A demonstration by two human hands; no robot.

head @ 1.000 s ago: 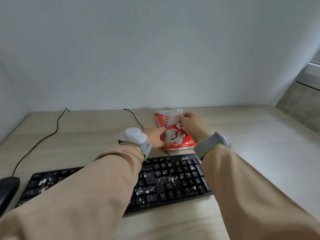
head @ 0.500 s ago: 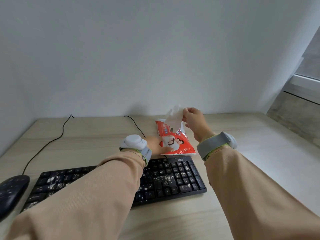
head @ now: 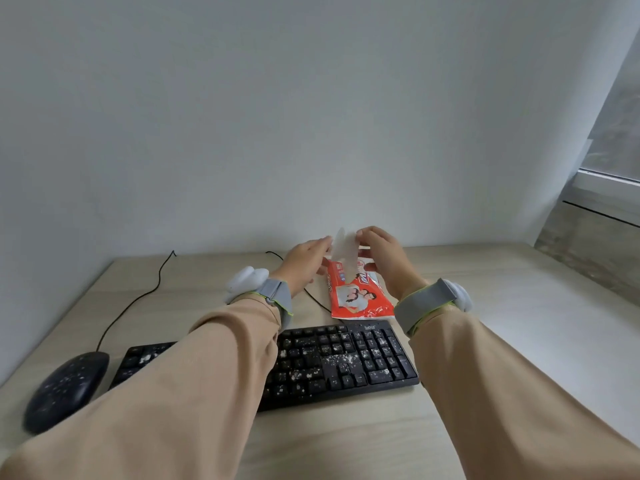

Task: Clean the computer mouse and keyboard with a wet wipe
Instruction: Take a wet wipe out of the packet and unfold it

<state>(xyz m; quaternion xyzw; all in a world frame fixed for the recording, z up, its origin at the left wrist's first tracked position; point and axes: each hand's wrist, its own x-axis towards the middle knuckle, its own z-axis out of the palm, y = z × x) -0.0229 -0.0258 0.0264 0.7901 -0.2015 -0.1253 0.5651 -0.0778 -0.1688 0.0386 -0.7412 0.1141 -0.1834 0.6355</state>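
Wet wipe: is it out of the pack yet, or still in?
Mostly out. The right hand pinches the wet wipe, raised above the red pack; whether its lower end has cleared the opening, cannot tell.

- We get soft, even daylight, brightest on the bench (head: 554, 306) by the window (head: 620, 126) on the right.
- Wide-angle bend at our edges; sleeves (head: 180, 393) near the lens look soft.

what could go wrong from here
The white wet wipe, pinched by the right hand, hangs down to the red plastic wipe pack, which neither hand pins; the pack may lift or a second wipe follow. White crumbs on the black keyboard could smear or get pushed between keys. The tan left sleeve over it may scatter them.
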